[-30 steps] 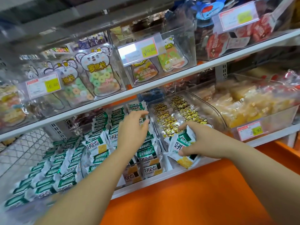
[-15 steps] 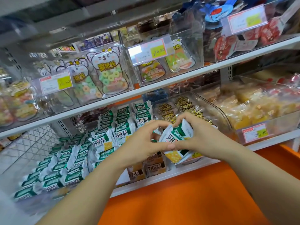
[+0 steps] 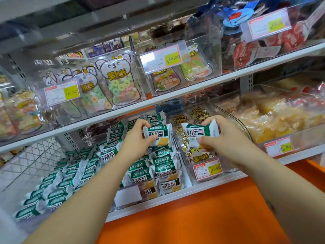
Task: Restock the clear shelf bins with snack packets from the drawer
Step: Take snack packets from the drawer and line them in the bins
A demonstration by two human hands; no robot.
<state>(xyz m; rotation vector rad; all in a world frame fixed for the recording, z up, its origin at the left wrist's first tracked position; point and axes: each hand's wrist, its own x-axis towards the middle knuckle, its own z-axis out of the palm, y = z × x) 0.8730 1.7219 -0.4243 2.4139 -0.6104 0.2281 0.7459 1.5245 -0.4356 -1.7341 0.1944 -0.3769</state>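
Head view, step in hand: placing packets into the middle bin (image 3: 178,155)

1. Status. My left hand (image 3: 139,140) pinches one green-and-white packet (image 3: 157,136) between thumb and curled fingers, upright, just above the packets standing in the far half of that bin. My right hand (image 3: 226,136) is curled round a second packet (image 3: 198,133) of the same kind, held over the neighbouring bin (image 3: 245,128) to the right, which carries hamster-printed sweets. I cannot tell whether another packet lies behind it.

2. Placement. I judge the middle bin nearly full, its rows leaning face-forward. I lower the green-and-white packet into the far rows, print toward the near side, matching that lean, and release only once its bottom edge rests.

3. Right hand. I carry the second packet leftward across the clear dividing wall before lowering it. Let go where it is, it would fall among the wrong stock.

4. Caution. The wrappers look slick and puffy, so I squeeze lightly. I keep my wrists off the price tag (image 3: 207,169) on the near wall.

5. The drawer cannot be identified here; only an orange surface (image 3: 193,219) shows below the shelf (image 3: 175,194)
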